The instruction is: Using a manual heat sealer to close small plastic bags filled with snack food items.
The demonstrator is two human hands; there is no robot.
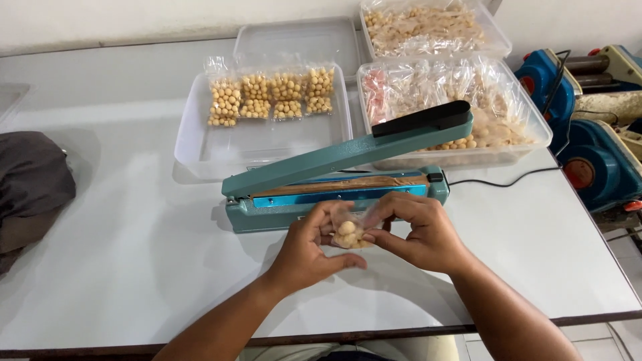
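Both hands, left hand (309, 249) and right hand (420, 232), pinch a small clear bag of round snacks (350, 232) between them, above the table (120, 267) near its front edge, just before the open heat sealer (334, 184).

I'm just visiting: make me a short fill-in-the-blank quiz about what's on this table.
1. Both hands, left hand and right hand, hold a small clear ____ of round snacks.
2. The sealer in front of the hands has its arm ____.
3. The sealed packs lie in a row in a clear ____.
4. The sealer's body is ____ in colour.

Missing words: bag; raised; tray; teal
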